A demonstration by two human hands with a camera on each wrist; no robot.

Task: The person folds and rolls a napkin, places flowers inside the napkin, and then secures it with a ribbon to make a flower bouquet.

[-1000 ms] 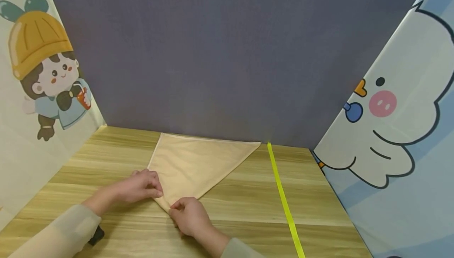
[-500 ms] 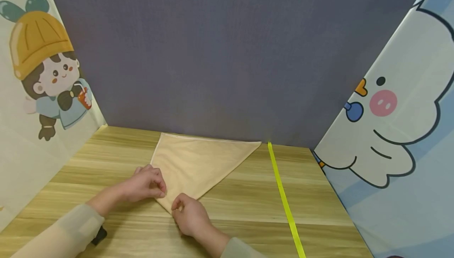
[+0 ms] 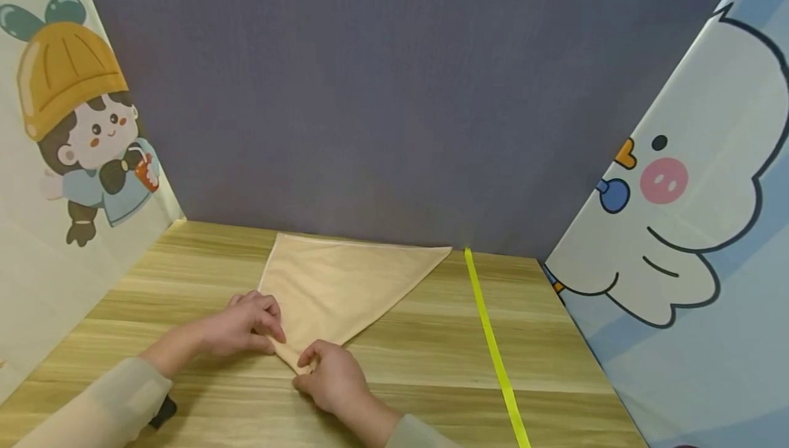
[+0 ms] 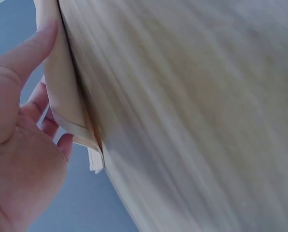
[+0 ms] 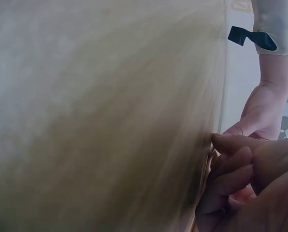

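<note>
A cream-peach cloth lies on the wooden table with its long straight edge toward the back and a point at the right. Its short near-left edge is curled into a narrow roll. My left hand pinches the upper end of that roll. In the left wrist view, the thumb presses on the cloth and the other fingers lie behind it. At the lower end, my right hand grips the cloth between thumb and curled fingers. The right wrist view shows this hand close to the tabletop, largely hiding the cloth.
A yellow strip runs front to back along the table, right of the cloth. A dark grey panel rises behind, with printed panels on both sides. Something black shows beneath the left sleeve.
Half a second ago both hands sat slightly farther over the cloth and its near edge looked flatter. Now they are back at that edge, which shows as a distinct roll.
</note>
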